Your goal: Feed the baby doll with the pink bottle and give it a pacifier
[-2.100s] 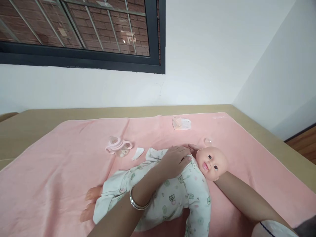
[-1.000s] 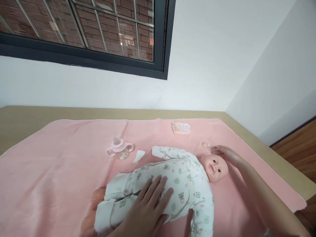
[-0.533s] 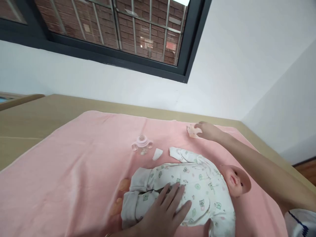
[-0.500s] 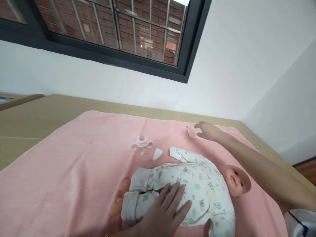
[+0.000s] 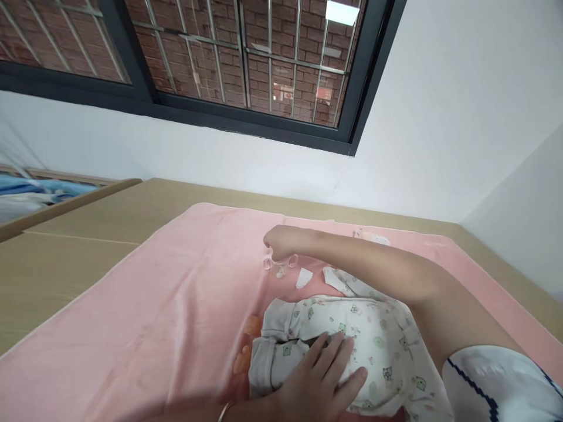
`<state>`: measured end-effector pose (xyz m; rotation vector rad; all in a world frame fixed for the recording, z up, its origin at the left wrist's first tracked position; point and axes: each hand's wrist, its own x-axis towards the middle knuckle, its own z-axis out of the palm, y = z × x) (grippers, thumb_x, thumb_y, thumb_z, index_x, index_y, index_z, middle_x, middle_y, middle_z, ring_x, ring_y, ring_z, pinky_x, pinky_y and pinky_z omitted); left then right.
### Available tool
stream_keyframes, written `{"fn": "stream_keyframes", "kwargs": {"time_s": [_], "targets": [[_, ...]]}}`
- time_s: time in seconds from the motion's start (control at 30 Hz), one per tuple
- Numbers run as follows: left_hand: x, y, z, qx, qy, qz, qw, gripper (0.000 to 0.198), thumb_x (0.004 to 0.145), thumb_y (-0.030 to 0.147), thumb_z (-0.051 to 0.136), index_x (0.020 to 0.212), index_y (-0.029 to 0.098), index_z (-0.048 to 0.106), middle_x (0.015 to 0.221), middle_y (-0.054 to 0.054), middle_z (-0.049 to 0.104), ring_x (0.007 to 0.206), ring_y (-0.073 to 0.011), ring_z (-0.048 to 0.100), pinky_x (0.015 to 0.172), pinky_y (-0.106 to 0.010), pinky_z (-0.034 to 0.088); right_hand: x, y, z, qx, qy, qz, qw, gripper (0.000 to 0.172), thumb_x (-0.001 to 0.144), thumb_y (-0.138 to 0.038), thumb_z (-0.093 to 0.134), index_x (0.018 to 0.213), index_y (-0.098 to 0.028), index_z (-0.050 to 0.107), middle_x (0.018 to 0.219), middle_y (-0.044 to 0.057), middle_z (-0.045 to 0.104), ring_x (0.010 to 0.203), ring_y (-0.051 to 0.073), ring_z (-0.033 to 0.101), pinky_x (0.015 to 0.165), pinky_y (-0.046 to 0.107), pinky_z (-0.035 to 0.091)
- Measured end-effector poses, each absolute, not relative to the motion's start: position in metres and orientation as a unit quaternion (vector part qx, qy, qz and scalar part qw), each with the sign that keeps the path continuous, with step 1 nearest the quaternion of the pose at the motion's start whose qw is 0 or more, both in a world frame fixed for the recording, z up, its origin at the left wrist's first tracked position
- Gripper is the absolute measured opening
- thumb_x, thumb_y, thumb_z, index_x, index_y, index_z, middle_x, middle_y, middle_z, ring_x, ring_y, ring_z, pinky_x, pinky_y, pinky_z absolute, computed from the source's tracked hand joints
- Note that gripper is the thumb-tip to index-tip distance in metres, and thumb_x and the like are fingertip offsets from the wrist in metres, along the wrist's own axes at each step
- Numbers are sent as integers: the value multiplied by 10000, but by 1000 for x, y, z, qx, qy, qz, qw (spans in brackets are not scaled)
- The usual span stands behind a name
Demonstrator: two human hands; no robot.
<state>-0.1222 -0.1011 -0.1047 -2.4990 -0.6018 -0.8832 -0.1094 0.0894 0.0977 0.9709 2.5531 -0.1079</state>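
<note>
A baby doll in a white sleepsuit with small green and pink prints point(image 5: 373, 340) lies on its back on a pink blanket point(image 5: 149, 299), its bare feet to the left. My left hand point(image 5: 323, 375), wearing a bracelet, lies flat and open on the doll's lower body with fingers spread. Across the doll reaches my right arm, hiding its head. My right hand point(image 5: 284, 242) is closed over the top of a clear baby bottle with two pink handles point(image 5: 281, 271). Beside the bottle lies a small white piece point(image 5: 304, 278), perhaps cloth or paper.
A pale printed cloth point(image 5: 372, 236) lies at the blanket's far edge, partly behind my right forearm. The blanket covers a wooden surface point(image 5: 74, 234) against a white wall, below a barred window point(image 5: 246, 58). Blue and white fabric point(image 5: 39, 193) shows beyond the raised edge at far left.
My right hand has let go of the pale printed cloth, moved left and closed over the bottle's top. My left hand stays on the doll. The view has shifted left.
</note>
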Motion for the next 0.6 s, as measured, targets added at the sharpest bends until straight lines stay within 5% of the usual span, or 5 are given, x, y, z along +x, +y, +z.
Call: {"fn": "stream_keyframes", "kwargs": {"time_s": [0.17,0.6], "targets": [[-124,-102,-100,-905,-211,-312,199,394,933,351,575,1316,257,581,1303,-134,663,1229,-314,600,1065,-487,404,-117,97,84,344,905,-24,250,290,740,-57,583,999,-33,711,989,147,721,883,238,663,639,284,462],[-129,-106,-90,-934,-208,-231,176,463,953,415,527,1376,225,532,1409,-165,588,1299,-335,546,1092,-499,355,-4,108,124,512,853,-52,91,371,622,-195,674,987,-140,707,929,80,734,816,213,667,577,239,430]]}}
